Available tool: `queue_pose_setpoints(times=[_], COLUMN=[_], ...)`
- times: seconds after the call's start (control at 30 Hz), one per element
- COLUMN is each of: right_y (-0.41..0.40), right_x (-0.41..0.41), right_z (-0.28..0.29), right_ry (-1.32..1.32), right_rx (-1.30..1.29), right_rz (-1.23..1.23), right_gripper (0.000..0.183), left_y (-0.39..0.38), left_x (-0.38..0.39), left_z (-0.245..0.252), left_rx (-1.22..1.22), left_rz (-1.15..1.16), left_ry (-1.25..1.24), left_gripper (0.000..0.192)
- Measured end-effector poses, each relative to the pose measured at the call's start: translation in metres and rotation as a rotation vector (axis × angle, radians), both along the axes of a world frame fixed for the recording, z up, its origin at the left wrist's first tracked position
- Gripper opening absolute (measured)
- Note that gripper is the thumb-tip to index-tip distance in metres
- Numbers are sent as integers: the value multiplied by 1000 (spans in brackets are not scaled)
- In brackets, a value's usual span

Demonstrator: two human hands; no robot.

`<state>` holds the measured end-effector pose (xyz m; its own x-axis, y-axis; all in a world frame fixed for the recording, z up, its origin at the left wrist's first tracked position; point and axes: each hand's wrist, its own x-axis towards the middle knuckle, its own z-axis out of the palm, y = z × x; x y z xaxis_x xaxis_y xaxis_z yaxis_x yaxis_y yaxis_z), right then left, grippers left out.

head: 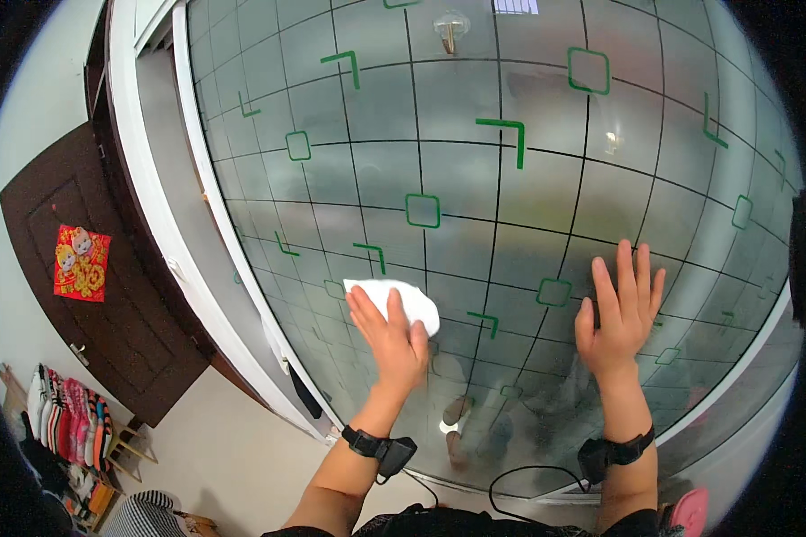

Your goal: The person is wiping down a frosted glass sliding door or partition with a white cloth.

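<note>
A frosted glass panel point(463, 181) with a dark grid and green square and corner marks fills the middle of the head view. My left hand point(391, 335) lies over a white cloth or wipe point(413, 305), pressing it against the lower left part of the glass. The fingers are spread and extended, and the palm side is hidden. To the right, my right hand point(619, 315) is raised at the glass with its fingers apart and nothing in it; whether it touches the surface is unclear. Black straps with small devices are on both wrists.
A white frame point(232, 221) edges the glass on the left. Beyond it stand a dark brown door point(60, 194) with a red decoration point(80, 263), and a rack of clothes point(67, 416). Black cables point(497, 480) hang near my wrists. A pink object point(690, 513) is at lower right.
</note>
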<state>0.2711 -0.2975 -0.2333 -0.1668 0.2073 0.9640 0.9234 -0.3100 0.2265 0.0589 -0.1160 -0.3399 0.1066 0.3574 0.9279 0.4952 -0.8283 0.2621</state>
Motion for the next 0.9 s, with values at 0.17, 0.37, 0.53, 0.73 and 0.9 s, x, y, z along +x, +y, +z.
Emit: queue_pose_setpoints(times=[0.17, 0.37, 0.53, 0.73, 0.9], right_y=[1, 2, 2, 1, 1], right_x=[1, 1, 2, 1, 1], right_z=[0, 0, -1, -1, -1], right_ry=[-1, -5, -13, -6, -8], right_rx=[-8, -1, -2, -6, -4], right_rz=[10, 16, -1, -1, 18], right_gripper=[47, 47, 46, 45, 47], left_y=[19, 41, 47, 66, 81], left_x=[-6, -12, -17, -24, -38], left_z=[62, 122, 173, 231, 271], left_rx=[44, 173, 207, 300, 387], left_rz=[71, 68, 62, 97, 105], left_ry=[-95, -85, -56, -89, -67], left_gripper=[61, 65, 68, 59, 57])
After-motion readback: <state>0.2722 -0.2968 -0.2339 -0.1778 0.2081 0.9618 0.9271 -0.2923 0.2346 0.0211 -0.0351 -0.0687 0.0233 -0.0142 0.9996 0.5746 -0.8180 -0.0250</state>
